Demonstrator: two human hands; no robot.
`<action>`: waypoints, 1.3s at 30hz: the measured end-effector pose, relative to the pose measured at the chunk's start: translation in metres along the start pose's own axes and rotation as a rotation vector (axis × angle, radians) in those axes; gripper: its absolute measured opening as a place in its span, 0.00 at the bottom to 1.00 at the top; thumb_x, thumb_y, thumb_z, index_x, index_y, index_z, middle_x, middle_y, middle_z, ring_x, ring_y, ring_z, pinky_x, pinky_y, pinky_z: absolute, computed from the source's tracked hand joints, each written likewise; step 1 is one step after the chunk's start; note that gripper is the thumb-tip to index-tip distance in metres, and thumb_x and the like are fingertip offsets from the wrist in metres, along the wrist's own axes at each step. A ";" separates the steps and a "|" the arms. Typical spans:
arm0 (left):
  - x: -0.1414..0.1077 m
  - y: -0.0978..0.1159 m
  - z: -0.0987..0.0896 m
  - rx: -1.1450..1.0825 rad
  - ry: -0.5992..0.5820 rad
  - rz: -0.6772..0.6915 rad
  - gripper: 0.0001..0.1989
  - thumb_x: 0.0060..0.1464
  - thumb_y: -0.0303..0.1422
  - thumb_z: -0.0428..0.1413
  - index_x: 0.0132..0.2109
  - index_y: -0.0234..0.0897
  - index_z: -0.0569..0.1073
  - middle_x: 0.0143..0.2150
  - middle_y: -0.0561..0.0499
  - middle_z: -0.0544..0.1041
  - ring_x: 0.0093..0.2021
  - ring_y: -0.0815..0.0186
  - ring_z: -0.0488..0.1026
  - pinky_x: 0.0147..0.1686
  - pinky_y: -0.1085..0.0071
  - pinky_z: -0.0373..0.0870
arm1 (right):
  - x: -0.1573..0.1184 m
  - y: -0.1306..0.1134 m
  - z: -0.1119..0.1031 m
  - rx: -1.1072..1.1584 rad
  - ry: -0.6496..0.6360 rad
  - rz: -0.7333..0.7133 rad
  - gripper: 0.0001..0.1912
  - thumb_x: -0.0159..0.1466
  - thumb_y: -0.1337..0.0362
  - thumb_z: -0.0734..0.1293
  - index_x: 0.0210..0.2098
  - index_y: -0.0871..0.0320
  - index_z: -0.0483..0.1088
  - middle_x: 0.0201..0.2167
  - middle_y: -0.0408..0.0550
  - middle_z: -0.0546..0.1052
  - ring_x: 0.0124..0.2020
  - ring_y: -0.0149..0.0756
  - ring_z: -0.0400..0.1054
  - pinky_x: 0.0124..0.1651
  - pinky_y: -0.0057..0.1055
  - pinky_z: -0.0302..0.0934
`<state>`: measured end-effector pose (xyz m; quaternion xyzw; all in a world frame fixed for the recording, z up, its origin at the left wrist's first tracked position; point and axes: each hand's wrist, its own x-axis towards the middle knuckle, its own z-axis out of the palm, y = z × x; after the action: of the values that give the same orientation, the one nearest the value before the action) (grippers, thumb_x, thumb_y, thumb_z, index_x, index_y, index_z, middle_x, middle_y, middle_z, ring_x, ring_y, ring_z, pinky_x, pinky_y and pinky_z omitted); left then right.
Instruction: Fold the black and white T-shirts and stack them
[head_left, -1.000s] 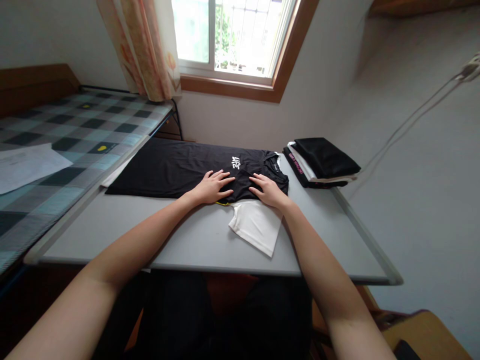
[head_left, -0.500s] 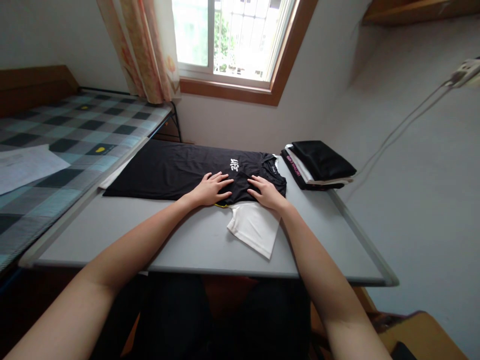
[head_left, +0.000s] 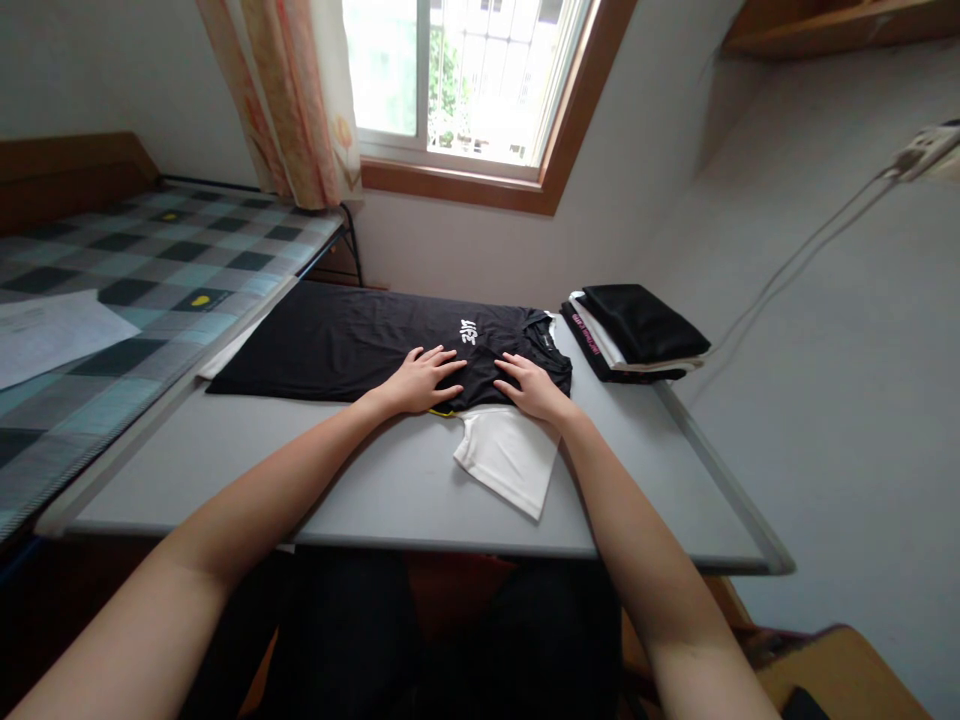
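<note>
Guessing creases are being risked by any 3-o'clock drag. Shirt (head_left: 337, 340) is being touched by unclenched left hand (head_left: 421, 383) and right hand (head_left: 534, 386).

A: Set where, this single camera?
B: On the wearer's head, above and just behind the near edge of the grey table (head_left: 405, 490).
A: Facing which way?
B: Forward and down, across the table, toward the window (head_left: 457, 90) beyond its far side; dipped low enough to catch the dark-clad legs (head_left: 352, 640) below its near edge.
A: And how near?
B: Close over the near edge, yet wide enough to take in both front corners of the table, the bed (head_left: 187, 260) to its left and the wall (head_left: 847, 400) to its right. Much nearer to the table than to the window, framing left hand (head_left: 424, 382) and right hand (head_left: 531, 384) over the table.
</note>
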<state>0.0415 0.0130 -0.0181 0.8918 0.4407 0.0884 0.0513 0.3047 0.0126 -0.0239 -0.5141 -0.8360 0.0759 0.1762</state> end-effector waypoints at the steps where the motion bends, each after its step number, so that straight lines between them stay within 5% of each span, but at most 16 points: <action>1: 0.000 0.000 0.000 -0.001 -0.001 -0.001 0.29 0.66 0.49 0.46 0.70 0.46 0.60 0.72 0.45 0.58 0.72 0.53 0.51 0.68 0.48 0.44 | 0.000 0.000 0.000 -0.001 0.001 -0.002 0.25 0.67 0.59 0.66 0.62 0.61 0.70 0.66 0.59 0.66 0.67 0.49 0.58 0.69 0.46 0.53; 39: 0.001 -0.002 0.002 -0.010 0.005 0.000 0.29 0.66 0.50 0.46 0.70 0.47 0.60 0.72 0.46 0.59 0.72 0.52 0.51 0.68 0.48 0.43 | 0.000 0.002 0.001 0.015 0.006 -0.012 0.24 0.67 0.58 0.66 0.61 0.58 0.70 0.66 0.57 0.66 0.67 0.49 0.59 0.68 0.47 0.54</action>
<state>0.0411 0.0146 -0.0203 0.8912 0.4406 0.0927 0.0546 0.3063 0.0140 -0.0254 -0.5082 -0.8378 0.0795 0.1831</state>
